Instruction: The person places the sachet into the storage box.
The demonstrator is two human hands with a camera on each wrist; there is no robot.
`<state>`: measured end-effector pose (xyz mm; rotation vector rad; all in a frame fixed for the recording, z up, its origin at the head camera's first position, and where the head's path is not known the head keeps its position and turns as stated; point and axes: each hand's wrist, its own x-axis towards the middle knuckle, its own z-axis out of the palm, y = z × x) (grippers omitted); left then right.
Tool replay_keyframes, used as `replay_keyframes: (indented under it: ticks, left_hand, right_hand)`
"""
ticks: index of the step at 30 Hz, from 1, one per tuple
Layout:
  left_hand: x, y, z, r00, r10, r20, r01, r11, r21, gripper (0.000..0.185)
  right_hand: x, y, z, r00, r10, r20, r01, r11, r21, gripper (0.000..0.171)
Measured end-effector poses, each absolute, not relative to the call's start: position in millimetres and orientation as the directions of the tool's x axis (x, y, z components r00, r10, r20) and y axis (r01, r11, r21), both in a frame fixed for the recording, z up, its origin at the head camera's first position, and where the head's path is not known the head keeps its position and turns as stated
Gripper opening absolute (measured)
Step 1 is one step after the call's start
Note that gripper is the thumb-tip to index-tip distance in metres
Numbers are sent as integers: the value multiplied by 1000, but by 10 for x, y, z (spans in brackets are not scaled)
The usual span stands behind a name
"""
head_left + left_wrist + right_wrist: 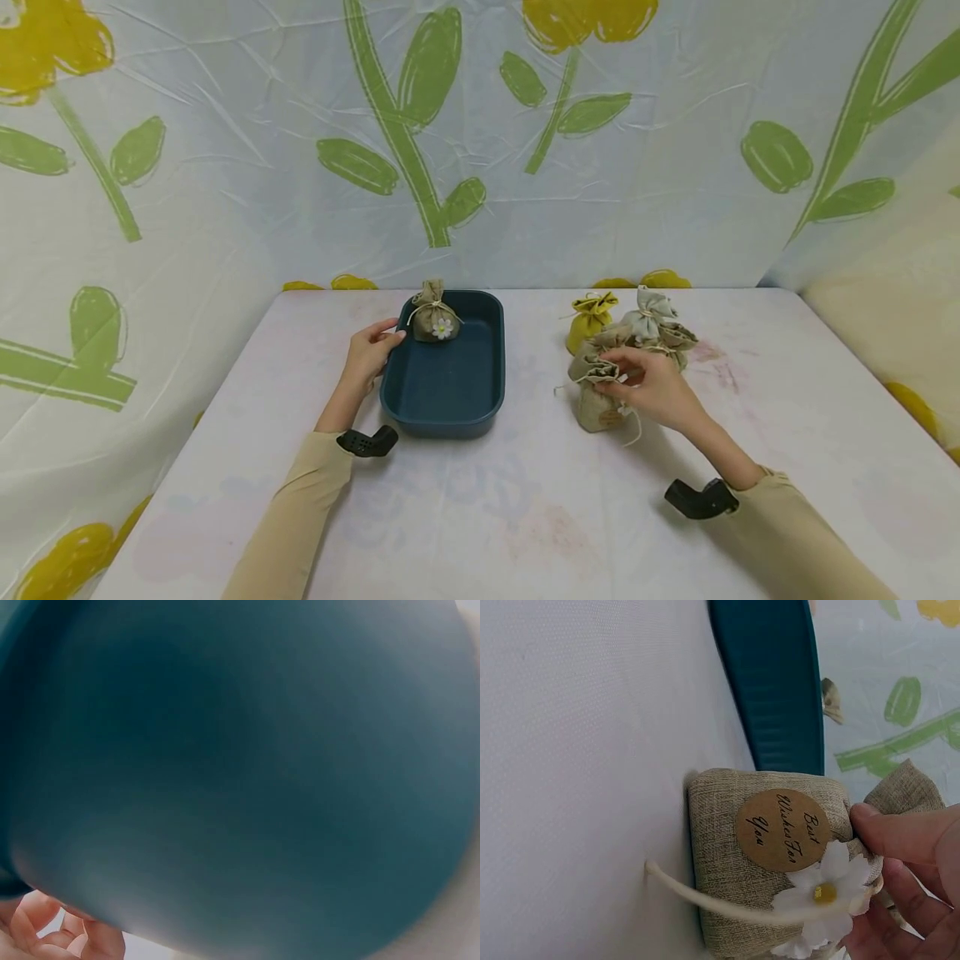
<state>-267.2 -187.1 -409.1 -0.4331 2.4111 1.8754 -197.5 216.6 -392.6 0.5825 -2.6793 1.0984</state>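
Note:
At the left of the table, a dark blue plastic tub [446, 387] has my left hand [367, 358] gripping its left rim; the tub's wall fills most of the left wrist view. Inside, at its far left corner, a brown drawstring pouch [427, 332] with a small white flower stands upright. My right hand [652, 387] pinches the gathered neck of a beige linen drawstring pouch [596, 408]. That pouch carries a round "Best Wishes For You" sticker [784, 830], a white flower [825, 889] and a loose cord, seen in the right wrist view. Its base appears at the tabletop.
Beyond the held pouch stand a yellow pouch [588, 325], a pale grey pouch [651, 315] and brownish pouches [678, 336], partly hidden by it and my right hand. A pale cloth covers the table [450, 517]. Behind hangs a flower-printed curtain [525, 217].

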Motion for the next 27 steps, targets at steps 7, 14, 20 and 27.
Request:
replay_keyframes:
  ticks: [7,14,20,27]
  left_hand:
    - [-2672,-1883,-4090,-963,-183,-198,-236,217,947,44]
    - [-2672,-1891,-4095,-961,-184,-206,-242,205,948,43]
    - [-2685,-1909,-4090,-961,-184,-208,-244,199,949,43]
    - [-2665,-1887,-4078,-963,-170,-208,-240,199,950,43]
  right_hand:
    - [-1966,2146,-3924,-906,-244,344,-414,673,-613,30]
    - [-1962,2101,-3910,-881,-260,396,-461,660,-592,30]
    - [-1964,2001,-3769,-846,-300,441,-521,645,-560,33]
    - [-1956,1859,-3551,-848,-239,473,-504,639,-581,28]
